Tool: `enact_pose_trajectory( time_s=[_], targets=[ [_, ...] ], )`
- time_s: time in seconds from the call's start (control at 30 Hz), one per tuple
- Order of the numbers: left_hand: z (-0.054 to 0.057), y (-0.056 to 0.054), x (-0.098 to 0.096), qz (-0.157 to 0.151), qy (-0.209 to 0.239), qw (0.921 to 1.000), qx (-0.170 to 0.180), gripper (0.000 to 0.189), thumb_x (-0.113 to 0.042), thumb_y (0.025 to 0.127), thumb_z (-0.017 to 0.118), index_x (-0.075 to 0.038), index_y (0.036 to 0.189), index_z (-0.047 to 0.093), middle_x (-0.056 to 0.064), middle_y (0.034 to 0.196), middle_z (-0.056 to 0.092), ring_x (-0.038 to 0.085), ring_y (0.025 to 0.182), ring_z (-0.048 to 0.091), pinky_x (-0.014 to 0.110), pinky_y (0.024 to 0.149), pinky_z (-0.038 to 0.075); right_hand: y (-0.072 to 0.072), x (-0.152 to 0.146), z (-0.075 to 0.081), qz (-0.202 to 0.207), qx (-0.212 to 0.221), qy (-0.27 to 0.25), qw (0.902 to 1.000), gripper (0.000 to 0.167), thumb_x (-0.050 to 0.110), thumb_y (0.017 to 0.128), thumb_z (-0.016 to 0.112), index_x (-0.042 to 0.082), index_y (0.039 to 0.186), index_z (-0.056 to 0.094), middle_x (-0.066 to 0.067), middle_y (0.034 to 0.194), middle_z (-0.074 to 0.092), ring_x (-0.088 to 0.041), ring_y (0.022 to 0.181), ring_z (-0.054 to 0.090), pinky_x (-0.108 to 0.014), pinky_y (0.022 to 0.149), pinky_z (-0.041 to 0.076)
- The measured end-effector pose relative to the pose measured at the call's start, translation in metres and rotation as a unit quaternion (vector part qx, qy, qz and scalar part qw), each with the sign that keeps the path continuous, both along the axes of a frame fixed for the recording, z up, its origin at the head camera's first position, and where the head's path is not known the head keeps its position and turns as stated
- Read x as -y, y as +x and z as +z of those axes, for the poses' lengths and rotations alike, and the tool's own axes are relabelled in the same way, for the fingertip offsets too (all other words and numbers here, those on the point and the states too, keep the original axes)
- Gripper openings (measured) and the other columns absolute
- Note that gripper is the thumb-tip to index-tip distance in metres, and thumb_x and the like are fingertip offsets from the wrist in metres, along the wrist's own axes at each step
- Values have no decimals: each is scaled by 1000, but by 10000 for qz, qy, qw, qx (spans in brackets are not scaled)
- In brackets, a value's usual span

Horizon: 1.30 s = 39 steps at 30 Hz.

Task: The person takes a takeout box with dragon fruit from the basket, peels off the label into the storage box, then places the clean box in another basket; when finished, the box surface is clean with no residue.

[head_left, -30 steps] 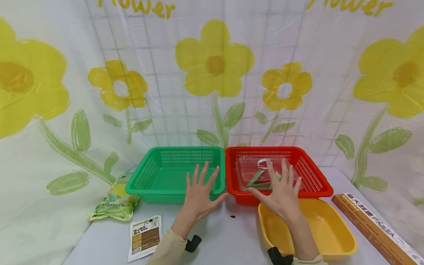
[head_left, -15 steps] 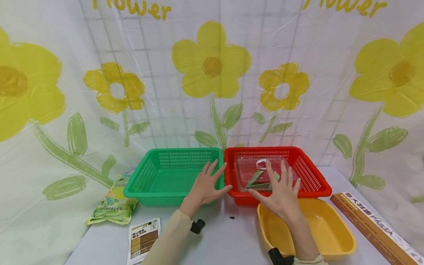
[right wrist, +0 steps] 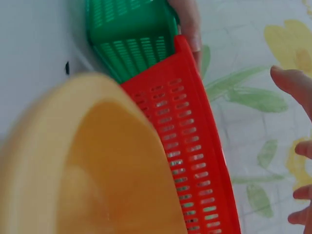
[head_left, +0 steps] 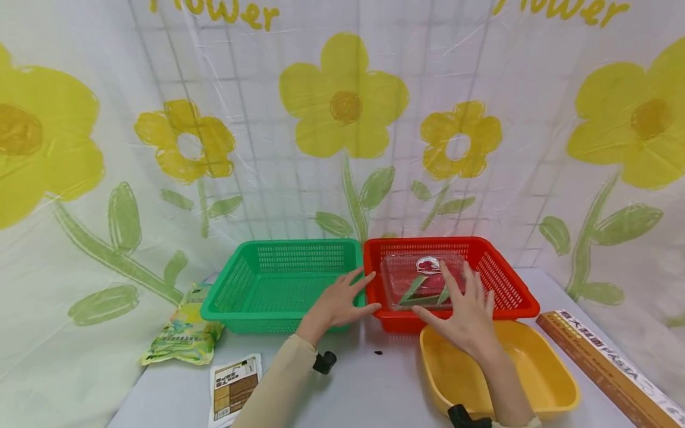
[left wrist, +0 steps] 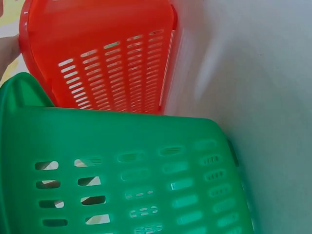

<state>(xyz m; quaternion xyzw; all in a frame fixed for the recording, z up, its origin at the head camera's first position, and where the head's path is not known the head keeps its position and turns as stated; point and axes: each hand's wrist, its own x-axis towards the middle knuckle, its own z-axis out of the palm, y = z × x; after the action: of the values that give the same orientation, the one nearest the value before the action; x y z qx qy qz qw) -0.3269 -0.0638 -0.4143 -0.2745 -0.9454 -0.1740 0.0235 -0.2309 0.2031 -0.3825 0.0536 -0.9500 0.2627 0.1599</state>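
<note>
My left hand (head_left: pixel 338 304) is spread over the spot where the green basket (head_left: pixel 214 306) meets the red basket (head_left: pixel 514 309), its fingers straight and pointing right. In the left wrist view, a fingertip (left wrist: pixel 7 51) shows right at the red basket's rim. My right hand (head_left: pixel 467 315) hovers palm down with spread fingers above the red basket's front edge, holding nothing. Inside the red basket lies a clear plastic box (head_left: pixel 398 270) with a round white label and green and red contents, partly hidden by my right hand. The right wrist view shows my right fingers (right wrist: pixel 295 87) apart from the basket.
A yellow basin (head_left: pixel 530 368) stands under my right forearm, in front of the red basket. At the right lies a long pasta box (head_left: pixel 605 362). A green-yellow bag (head_left: pixel 184 333) and a brown-white packet (head_left: pixel 235 386) lie at the left. A flowered curtain (head_left: pixel 257 196) hangs behind.
My left hand has moved right from the front of the green basket to the two baskets' meeting rims. The right hand stays nearly in place, shifted slightly right in view.
</note>
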Motion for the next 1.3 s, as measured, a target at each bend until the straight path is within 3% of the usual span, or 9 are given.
enact_pose_trajectory(
  time_s=[0.17,0.3,0.53,0.73,0.9,1.03,1.17,1.3],
  targets=[
    [1,1,-1,53,-18,10000,62,79,-71,88,47,-33,156,30,1,162,25,36,142,31,60,106,37,-7,-11,11,223,80,108,9997,105,64,80,68,23,160,15,-26,161,2,-52,143,3,-77,105,-2],
    [1,0,-1,25,8,9999,142,80,-71,88,47,-33,156,30,1,162,24,38,142,31,61,106,36,-24,-23,26,380,199,181,9989,103,62,81,68,20,160,16,-28,159,6,-53,141,9,-77,106,3],
    [-1,0,-1,56,-39,9998,203,79,-72,89,46,-33,156,31,0,162,23,39,142,31,60,107,35,-73,-48,42,612,861,-100,9944,102,62,86,63,13,159,12,-31,157,12,-55,137,19,-75,100,29],
    [1,-3,-1,80,-132,9997,165,80,-73,88,45,-32,155,31,0,162,23,41,141,32,59,107,36,-114,-72,38,814,1495,-641,9833,100,58,91,59,3,157,10,-34,156,13,-55,138,19,-73,103,26],
    [1,-2,-2,148,-130,9997,136,79,-73,88,46,-33,155,33,0,161,26,39,141,34,60,107,36,-133,-91,25,814,2113,-872,9701,97,56,92,59,-1,155,11,-36,152,18,-54,131,25,-72,101,31],
    [-3,2,-3,181,-119,9996,175,79,-74,88,45,-34,155,33,0,161,27,37,140,35,60,106,37,-138,-102,12,721,2717,-973,9547,97,53,92,61,-5,152,10,-37,144,24,-52,125,29,-66,99,39],
    [-5,4,-4,188,-114,9996,155,79,-74,87,46,-34,154,34,-1,160,27,38,139,37,60,106,37,-140,-108,2,556,3399,-1209,9310,103,55,91,61,-5,152,4,-36,143,20,-54,128,23,-68,101,35],
    [-4,6,-6,172,-82,9998,116,79,-74,87,46,-34,154,35,-1,160,28,38,138,38,60,105,38,-144,-112,-9,627,3791,-1536,9104,104,58,93,55,-4,153,-4,-36,143,17,-55,128,21,-70,105,28]
  ],
)
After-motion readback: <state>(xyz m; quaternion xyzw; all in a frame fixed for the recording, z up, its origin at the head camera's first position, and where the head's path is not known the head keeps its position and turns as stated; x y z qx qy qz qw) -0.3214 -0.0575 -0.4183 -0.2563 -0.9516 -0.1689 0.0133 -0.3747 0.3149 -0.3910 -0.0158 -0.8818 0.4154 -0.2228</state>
